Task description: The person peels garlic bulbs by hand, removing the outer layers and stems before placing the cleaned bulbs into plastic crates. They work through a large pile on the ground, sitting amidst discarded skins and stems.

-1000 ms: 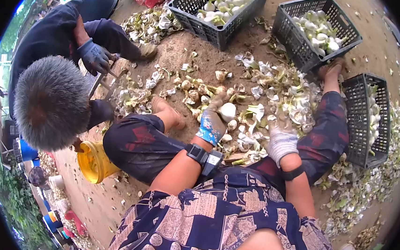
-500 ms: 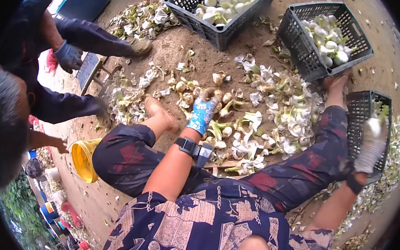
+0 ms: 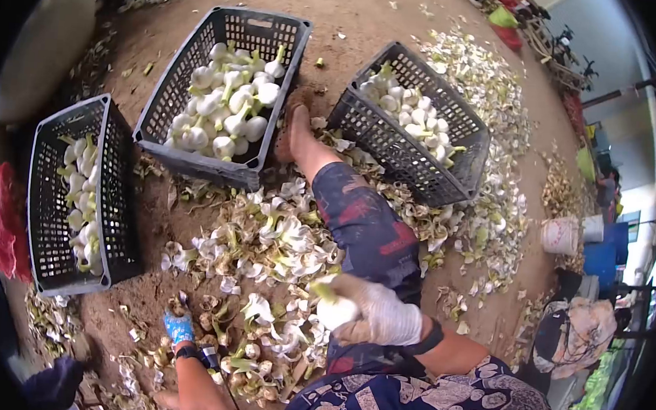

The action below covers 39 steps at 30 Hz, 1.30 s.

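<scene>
My right hand (image 3: 381,315), in a whitish glove, is closed round a clean white bulb (image 3: 337,310) with a short green stem, above my leg. At the lower left, my left hand (image 3: 178,324), in a blue flowered glove, reaches down to the ground beside brownish, unpeeled bulbs (image 3: 253,349). Its fingertips are small and dark, and whether they grip anything is unclear. White and yellowish peelings (image 3: 287,236) lie in a heap between my hands and the crates.
Three black plastic crates hold white bulbs: one at the left (image 3: 119,266), a middle one (image 3: 192,165), and one beyond my leg (image 3: 404,169). A red net sack (image 3: 7,222) lies far left. Buckets (image 3: 560,236) stand at the right. Another person's dark-clothed limb (image 3: 56,384) shows lower left.
The view has swung to the right. My right hand, with a white bulb in it, has come from beside the right crate to in front of my body. My left hand remains low near the unpeeled bulbs.
</scene>
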Each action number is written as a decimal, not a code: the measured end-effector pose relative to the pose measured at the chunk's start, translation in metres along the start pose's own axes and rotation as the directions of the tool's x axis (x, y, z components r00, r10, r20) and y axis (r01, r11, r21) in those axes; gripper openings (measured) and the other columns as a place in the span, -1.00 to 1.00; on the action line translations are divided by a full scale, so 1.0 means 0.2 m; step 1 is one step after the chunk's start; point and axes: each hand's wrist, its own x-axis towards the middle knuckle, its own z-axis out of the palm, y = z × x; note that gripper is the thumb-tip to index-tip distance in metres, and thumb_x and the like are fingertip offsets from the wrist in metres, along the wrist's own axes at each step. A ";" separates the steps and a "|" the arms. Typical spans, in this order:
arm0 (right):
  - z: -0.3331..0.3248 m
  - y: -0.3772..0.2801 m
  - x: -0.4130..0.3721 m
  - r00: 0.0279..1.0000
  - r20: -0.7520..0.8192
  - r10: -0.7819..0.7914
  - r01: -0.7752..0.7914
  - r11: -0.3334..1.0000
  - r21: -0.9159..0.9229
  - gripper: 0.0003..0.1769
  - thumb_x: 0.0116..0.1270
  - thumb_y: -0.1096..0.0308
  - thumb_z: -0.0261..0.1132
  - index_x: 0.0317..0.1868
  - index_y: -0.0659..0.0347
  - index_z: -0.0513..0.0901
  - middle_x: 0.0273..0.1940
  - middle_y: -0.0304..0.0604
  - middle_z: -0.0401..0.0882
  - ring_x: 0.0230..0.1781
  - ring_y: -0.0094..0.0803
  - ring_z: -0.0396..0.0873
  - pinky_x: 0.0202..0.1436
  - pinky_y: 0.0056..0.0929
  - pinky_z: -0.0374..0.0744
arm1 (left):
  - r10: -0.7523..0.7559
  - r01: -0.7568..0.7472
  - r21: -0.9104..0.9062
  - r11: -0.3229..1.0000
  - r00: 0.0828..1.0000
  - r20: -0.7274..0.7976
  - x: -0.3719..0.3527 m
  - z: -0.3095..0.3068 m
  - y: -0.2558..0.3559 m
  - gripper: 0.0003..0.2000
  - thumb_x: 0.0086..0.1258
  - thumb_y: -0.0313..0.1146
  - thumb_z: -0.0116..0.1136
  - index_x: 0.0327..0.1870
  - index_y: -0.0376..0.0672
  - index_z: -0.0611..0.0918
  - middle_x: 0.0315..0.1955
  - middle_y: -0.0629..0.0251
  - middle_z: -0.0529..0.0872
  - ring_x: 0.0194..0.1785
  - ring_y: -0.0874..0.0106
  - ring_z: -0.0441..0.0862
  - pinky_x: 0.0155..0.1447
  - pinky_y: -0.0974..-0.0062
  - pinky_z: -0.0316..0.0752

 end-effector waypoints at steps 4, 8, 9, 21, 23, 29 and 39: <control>0.12 0.20 -0.01 0.997 0.061 0.041 -0.065 0.880 0.471 -0.21 0.02 0.03 0.45 0.18 0.25 0.35 -0.07 -0.24 0.49 -0.10 -0.47 0.47 -0.01 -0.53 0.47 | -0.141 0.174 -0.556 0.813 0.985 0.102 -0.10 -0.11 0.20 -0.57 0.17 -0.38 0.24 0.08 -0.22 0.44 -0.27 0.31 0.58 -0.28 0.47 0.50 -0.19 0.54 0.46; 0.04 0.12 0.12 0.984 -0.061 -0.167 0.172 0.811 0.559 -0.20 0.06 -0.04 0.42 0.16 0.31 0.34 -0.10 -0.20 0.45 -0.15 -0.52 0.46 -0.09 -0.54 0.50 | -0.132 0.262 -0.778 0.572 0.965 0.228 -0.36 -0.28 0.52 -0.58 0.26 -0.30 0.19 0.12 -0.13 0.40 -0.34 0.40 0.56 -0.39 0.57 0.47 -0.33 0.62 0.44; 0.01 0.07 0.24 0.934 -0.147 -0.326 0.347 0.726 0.594 -0.22 0.08 -0.04 0.40 0.16 0.28 0.33 -0.12 -0.22 0.43 -0.23 -0.55 0.47 -0.21 -0.58 0.52 | -0.147 0.289 -0.764 0.577 0.957 0.251 -0.46 -0.36 0.66 -0.61 0.28 -0.29 0.18 0.10 -0.15 0.42 -0.30 0.40 0.56 -0.34 0.56 0.49 -0.27 0.61 0.45; -1.06 0.21 0.31 0.450 -0.620 -0.642 0.129 0.734 -0.667 -0.63 0.07 0.46 0.23 -0.04 0.23 0.56 -0.19 0.04 0.57 -0.27 -0.17 0.60 -0.19 -0.34 0.59 | 0.054 0.152 -0.629 0.762 0.954 0.296 -0.96 -0.55 0.92 -0.52 0.22 -0.34 0.21 0.15 -0.24 0.37 -0.29 0.31 0.59 -0.31 0.51 0.54 -0.20 0.54 0.49; -1.36 0.40 0.24 0.559 -0.760 -0.331 -0.365 0.725 -0.584 -0.56 0.09 0.36 0.21 0.05 0.10 0.52 -0.01 0.07 0.51 -0.12 -0.01 0.57 -0.04 -0.23 0.56 | -0.069 0.278 -0.592 0.757 0.934 0.350 -0.99 -0.53 0.89 -0.53 0.22 -0.35 0.18 0.16 -0.20 0.36 -0.33 0.29 0.61 -0.35 0.48 0.56 -0.25 0.51 0.50; -1.85 0.78 0.52 0.749 -0.616 0.243 -0.626 0.564 -0.538 -0.50 0.11 0.43 0.16 0.14 0.18 0.43 0.07 0.08 0.50 0.02 -0.05 0.52 0.04 -0.19 0.51 | -0.119 0.405 -0.527 0.748 0.862 0.493 -1.00 -0.39 0.93 -0.54 0.19 -0.38 0.20 0.13 -0.20 0.39 -0.36 0.27 0.62 -0.37 0.43 0.58 -0.30 0.52 0.51; -1.82 0.74 0.71 0.754 -0.649 0.102 -0.610 0.477 -0.633 -0.72 0.26 0.25 0.05 -0.13 0.15 0.61 -0.18 -0.01 0.64 -0.21 -0.11 0.63 -0.21 -0.19 0.56 | -0.044 0.247 -0.346 0.905 0.863 0.503 -0.97 -0.37 1.11 -0.60 0.17 -0.41 0.21 0.05 -0.26 0.44 -0.34 0.28 0.56 -0.38 0.50 0.52 -0.30 0.57 0.47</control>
